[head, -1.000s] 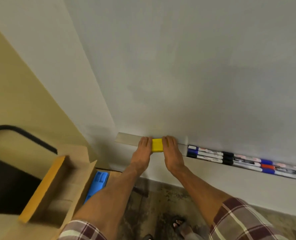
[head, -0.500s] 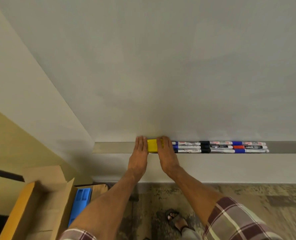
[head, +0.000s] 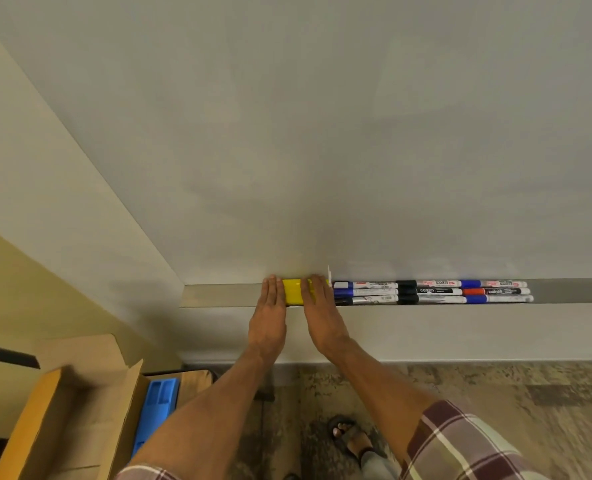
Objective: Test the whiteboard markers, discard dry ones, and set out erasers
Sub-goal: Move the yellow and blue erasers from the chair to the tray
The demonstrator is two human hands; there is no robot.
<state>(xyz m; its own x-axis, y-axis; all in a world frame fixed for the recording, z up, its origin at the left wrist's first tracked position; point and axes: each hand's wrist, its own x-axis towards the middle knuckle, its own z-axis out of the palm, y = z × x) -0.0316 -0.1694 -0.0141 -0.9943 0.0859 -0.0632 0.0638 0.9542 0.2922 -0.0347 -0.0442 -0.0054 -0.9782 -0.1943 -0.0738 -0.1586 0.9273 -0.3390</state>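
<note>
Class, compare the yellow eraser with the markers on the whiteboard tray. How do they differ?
Shape: the yellow eraser is a short block; the markers are long thin barrels, laid in three rows.
Colour: the eraser is plain yellow; the markers have blue, black and red caps.
Contact: the left hand and right hand touch the eraser with straight fingers; neither grips the markers.
Both lie on the tray.

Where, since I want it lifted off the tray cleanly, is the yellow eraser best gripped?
Probably its left end, pinched across the narrow width from above and the front: the yellow eraser lies flat lengthwise in the marker tray, markers crowd its right end, and the whiteboard stands close behind.
</note>
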